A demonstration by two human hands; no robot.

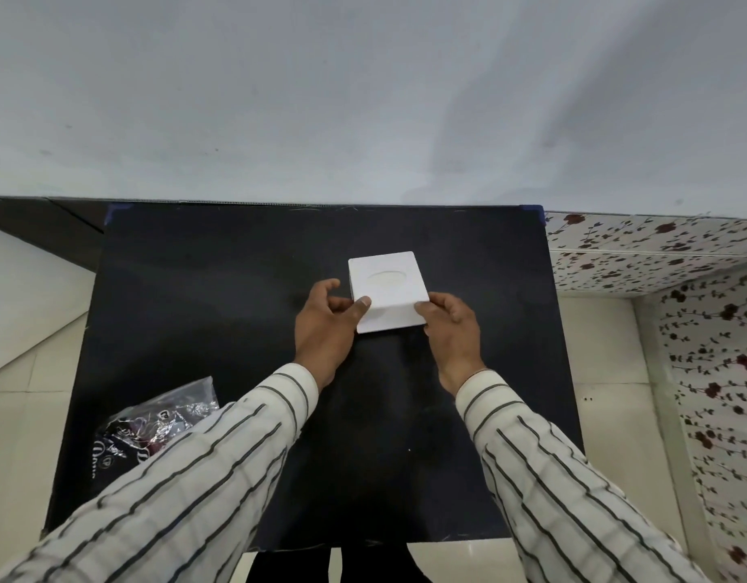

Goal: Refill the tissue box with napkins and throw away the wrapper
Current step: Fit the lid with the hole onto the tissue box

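A white square tissue box with an oval slot on top stands on the black table, a little beyond its middle. My left hand grips its near left corner, thumb on the front face. My right hand holds its near right corner. No napkin shows in the slot. A crumpled clear wrapper with dark printing lies at the table's near left, partly hidden by my left sleeve.
A pale wall rises right behind the table. Floral-patterned panels stand to the right over a tiled floor. Tiled floor also shows to the left of the table.
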